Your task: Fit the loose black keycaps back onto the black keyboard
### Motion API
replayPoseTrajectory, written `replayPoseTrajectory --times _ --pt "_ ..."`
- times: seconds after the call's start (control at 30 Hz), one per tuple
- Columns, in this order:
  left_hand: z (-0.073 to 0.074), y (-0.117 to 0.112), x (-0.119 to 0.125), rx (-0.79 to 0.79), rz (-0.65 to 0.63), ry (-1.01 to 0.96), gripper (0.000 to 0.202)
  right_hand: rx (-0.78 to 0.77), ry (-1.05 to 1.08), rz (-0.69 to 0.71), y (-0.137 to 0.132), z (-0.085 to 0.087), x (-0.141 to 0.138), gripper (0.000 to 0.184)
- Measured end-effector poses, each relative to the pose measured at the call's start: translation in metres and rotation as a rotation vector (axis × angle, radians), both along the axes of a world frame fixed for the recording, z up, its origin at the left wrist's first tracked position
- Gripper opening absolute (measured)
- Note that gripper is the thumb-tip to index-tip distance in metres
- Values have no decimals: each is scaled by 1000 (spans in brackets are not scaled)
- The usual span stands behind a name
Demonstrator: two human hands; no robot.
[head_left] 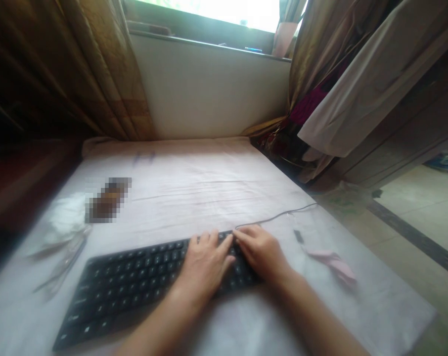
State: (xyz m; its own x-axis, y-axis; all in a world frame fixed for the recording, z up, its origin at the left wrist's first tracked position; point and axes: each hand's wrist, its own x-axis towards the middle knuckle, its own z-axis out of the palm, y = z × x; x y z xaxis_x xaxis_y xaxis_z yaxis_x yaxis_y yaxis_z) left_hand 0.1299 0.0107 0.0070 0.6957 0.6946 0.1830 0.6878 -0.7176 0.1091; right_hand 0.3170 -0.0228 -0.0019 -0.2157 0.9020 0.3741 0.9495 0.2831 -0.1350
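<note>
A black keyboard lies at a slant on the white cloth in front of me. My left hand rests on its right half, fingers stretched out and thumb apart, covering several keys. At the far right corner of the keyboard is my right hand, fingers bent and tips pinched together close to where the cable meets the back edge. Whatever is between those fingertips is hidden. The two hands nearly touch at the fingertips.
A white sheet covers the surface. To the right lie a pink cloth strip and a small dark piece. White crumpled material, a clear packet and a blurred-out item are left. Curtains flank the window.
</note>
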Motion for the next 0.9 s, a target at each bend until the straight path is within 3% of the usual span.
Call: replayPoseTrajectory --times 0.23,0.4,0.53,0.67,0.9 --pt "1 -1 -1 5 5 -5 42 52 -51 -35 -6 -7 -7 29" --pt "5 -2 2 18 -1 11 40 -12 -151 -3 -6 -1 -11 28" --pt "6 2 2 31 -17 -1 35 -148 -142 -17 -2 12 -6 26" --pt "1 8 -8 34 -25 -46 35 -310 5 -52 11 25 8 26" --pt "-13 2 -35 43 120 -78 42 -303 14 -34 24 21 4 18"
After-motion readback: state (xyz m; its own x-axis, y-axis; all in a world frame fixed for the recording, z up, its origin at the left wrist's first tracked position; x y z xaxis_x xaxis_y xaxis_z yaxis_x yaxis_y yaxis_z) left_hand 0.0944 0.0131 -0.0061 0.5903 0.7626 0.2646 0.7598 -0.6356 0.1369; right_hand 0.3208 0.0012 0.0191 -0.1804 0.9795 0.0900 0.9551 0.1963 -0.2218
